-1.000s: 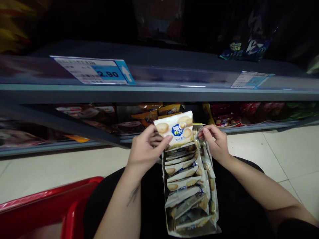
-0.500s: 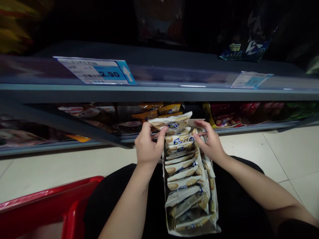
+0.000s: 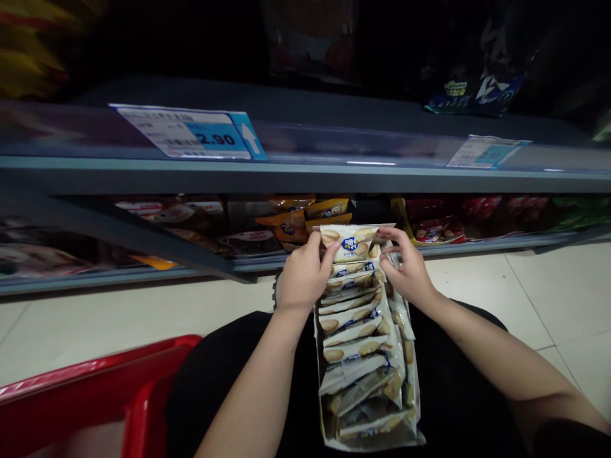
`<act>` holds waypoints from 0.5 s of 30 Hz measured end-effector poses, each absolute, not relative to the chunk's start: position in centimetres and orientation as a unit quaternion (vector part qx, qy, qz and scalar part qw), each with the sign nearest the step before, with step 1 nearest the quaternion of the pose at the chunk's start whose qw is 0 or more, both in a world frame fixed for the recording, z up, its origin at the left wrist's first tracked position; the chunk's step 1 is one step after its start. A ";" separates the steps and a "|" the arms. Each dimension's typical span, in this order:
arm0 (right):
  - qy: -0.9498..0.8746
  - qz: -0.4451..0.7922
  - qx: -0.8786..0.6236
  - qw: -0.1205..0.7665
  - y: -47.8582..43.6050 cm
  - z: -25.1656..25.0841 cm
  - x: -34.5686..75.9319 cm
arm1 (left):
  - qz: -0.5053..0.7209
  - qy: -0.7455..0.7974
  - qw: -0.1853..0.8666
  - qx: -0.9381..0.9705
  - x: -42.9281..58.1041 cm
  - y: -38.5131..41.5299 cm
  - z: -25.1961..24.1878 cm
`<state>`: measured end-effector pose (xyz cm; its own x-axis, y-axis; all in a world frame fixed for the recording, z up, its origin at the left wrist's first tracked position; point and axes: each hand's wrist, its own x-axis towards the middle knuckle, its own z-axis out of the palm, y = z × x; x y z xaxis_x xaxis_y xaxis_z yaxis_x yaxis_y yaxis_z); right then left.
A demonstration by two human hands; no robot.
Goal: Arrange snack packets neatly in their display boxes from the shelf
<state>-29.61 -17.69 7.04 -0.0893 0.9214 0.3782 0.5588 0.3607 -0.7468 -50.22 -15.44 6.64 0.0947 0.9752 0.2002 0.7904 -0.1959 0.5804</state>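
A long open cardboard box [image 3: 416, 397] rests between my dark-clothed legs, filled with a row of small white snack packets [image 3: 356, 327] standing on edge. At its far end, my left hand [image 3: 301, 273] pinches one white snack packet [image 3: 352, 243] by its left side, thumb on the front. This packet stands above the row with its printed face towards me. My right hand [image 3: 408, 267] grips the far right corner of the box, its fingers curled over the edge and thumb on the near side.
A shelf edge with price tags [image 3: 195, 133] runs across in front. Orange packets [image 3: 286, 226] and red packets [image 3: 434, 229] lie on the low shelf beneath. A red basket [image 3: 143, 375] stands on the tiled floor [image 3: 472, 277] at my left.
My left hand has moved right with the snack packet, from beyond the box's left side to its far end. The packet has turned more upright, facing me. The right hand stays at the corner.
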 end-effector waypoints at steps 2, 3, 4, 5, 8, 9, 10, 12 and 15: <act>-0.702 0.191 -0.538 0.426 -17.7 7.3 -29.5 | 0.259 0.627 0.146 0.720 -50.2 -15.5 6.8; -0.698 0.180 -0.546 0.428 -17.7 7.4 -29.3 | 0.269 0.627 0.144 0.717 -50.2 -15.6 6.8; -0.694 0.170 -0.552 0.430 -17.7 7.6 -29.2 | 0.293 0.623 0.149 0.710 -50.2 -15.8 6.9; -0.691 0.160 -0.556 0.434 -17.8 7.7 -29.0 | 0.328 0.616 0.158 0.698 -50.2 -16.1 7.1; -0.683 0.129 -0.562 0.447 -17.9 8.3 -28.5 | 0.444 0.599 0.171 0.644 -50.4 -16.8 7.6; -0.681 0.117 -0.563 0.454 -18.0 8.5 -28.4 | 0.473 0.600 0.162 0.624 -50.5 -17.0 7.7; -0.678 0.105 -0.563 0.461 -18.1 8.7 -28.4 | 0.495 0.603 0.148 0.607 -50.5 -17.1 7.9; -0.673 0.092 -0.564 0.470 -18.3 8.9 -28.4 | 0.512 0.616 0.124 0.586 -50.6 -17.1 7.9; -0.706 0.073 -0.558 0.430 -18.5 8.5 -28.8 | 0.477 0.629 0.144 0.596 -50.4 -16.9 7.3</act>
<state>-28.80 -18.48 8.51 -0.0079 0.8508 0.5255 0.7246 0.3671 -0.5833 -50.44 -16.90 7.34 -0.2476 0.8875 0.3886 0.6132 -0.1670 0.7721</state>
